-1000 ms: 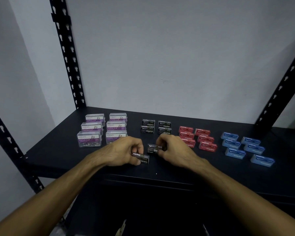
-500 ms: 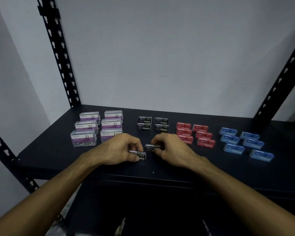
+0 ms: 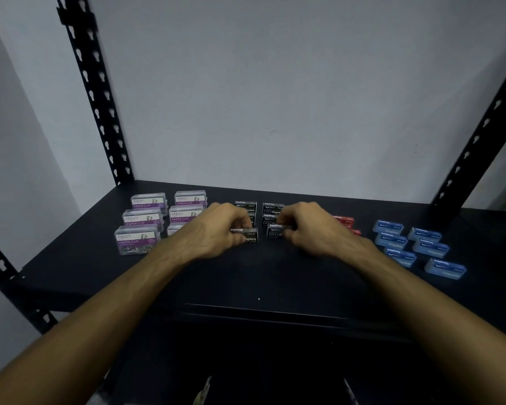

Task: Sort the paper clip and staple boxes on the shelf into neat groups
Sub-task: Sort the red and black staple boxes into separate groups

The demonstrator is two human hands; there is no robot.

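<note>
From the head view, the left hand point(image 3: 216, 230) has its grip clenched on a small black cardboard staple box point(image 3: 247, 234), and the right hand point(image 3: 310, 229) pinches another black staple box point(image 3: 276, 230). Both boxes sit on the dark metal shelf point(image 3: 260, 276), just in front of the black stack point(image 3: 270, 209), between the clear purple-labelled paper clip boxes point(image 3: 136, 241) and the blue staple boxes point(image 3: 427, 248).

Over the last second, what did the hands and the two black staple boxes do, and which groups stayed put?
Both hands carried their boxes back toward the black group. The left hand still grips its black staple box; the right hand still grips its own. The boxes now sit side by side just in front of the black group. Paper clip boxes and blue boxes stayed put.
</note>
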